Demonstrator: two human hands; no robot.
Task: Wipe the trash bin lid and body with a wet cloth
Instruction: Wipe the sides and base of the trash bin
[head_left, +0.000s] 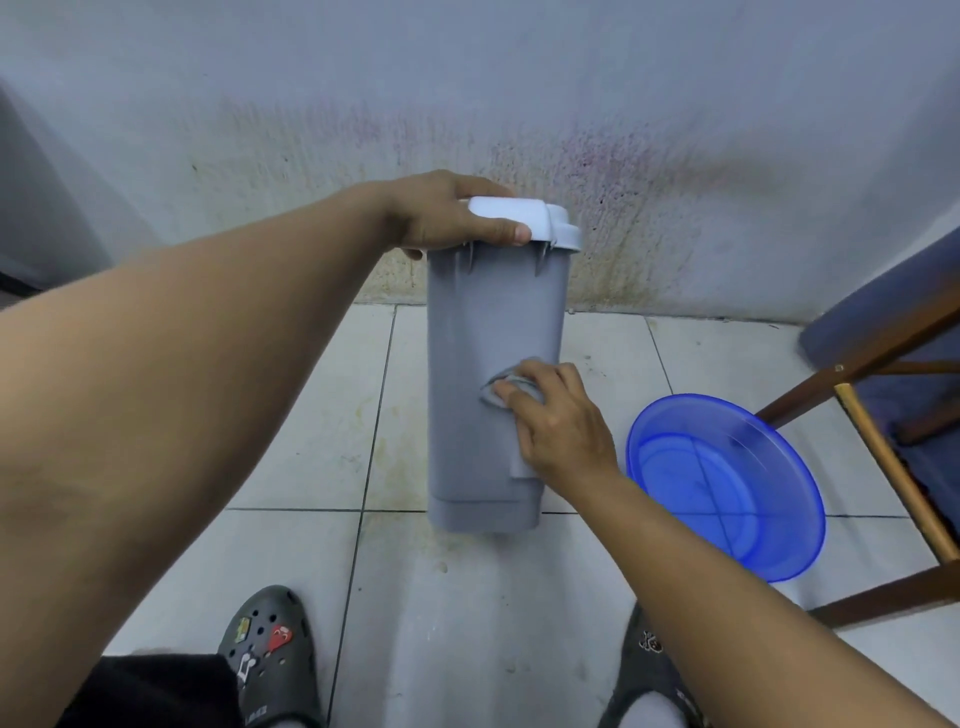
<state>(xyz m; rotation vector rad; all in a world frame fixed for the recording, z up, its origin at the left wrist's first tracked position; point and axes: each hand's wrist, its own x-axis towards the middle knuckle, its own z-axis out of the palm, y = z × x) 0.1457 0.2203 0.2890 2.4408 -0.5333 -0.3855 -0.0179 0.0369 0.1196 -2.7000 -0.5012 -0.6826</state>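
A tall grey trash bin (467, 338) stands upright on the tiled floor near the wall. Its pale lid (524, 215) is on top. My left hand (447, 215) grips the lid's left edge, thumb along the front rim. My right hand (558, 421) holds a bunched grey cloth (501, 387) and presses it against the lower right of the bin's front face. Most of the cloth is hidden under my fingers.
A blue plastic basin (727, 483) holding water sits on the floor right of the bin. A wooden chair (883, 374) with a blue seat stands at far right. The stained wall (675, 182) is close behind the bin. My feet in dark clogs (270, 654) are at the bottom.
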